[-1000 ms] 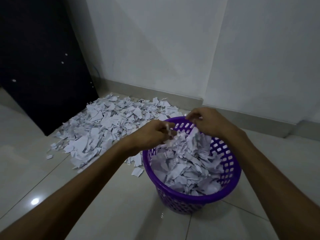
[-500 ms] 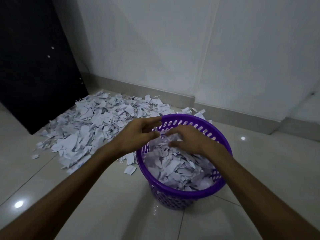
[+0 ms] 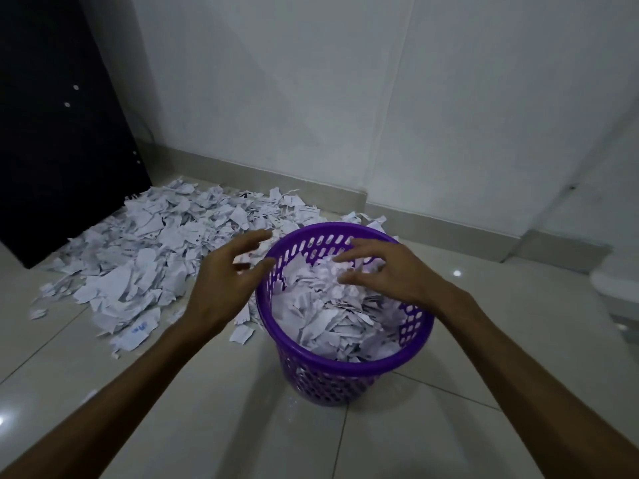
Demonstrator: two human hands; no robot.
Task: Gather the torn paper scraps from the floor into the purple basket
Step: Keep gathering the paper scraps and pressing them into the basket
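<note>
- fingers of the left hand are spread apart w/ nothing in them. a sec ago they were bunched up on scraps over the basket, so that load has been let go.
- right hand fingers are apart too, flat and low over the scraps in the basket, holding nothing. can't tell if they touch the paper.
- left hand has slid off to the left side of the rim, toward the floor pile. looks like it's off for more.
- purple basket stands on the tile floor, just right of the pile, approx. full near the top.
- lots of scraps still on the floor, some right by the basket's foot, so the job is not near done.
- basket might fill up first, i think.
</note>
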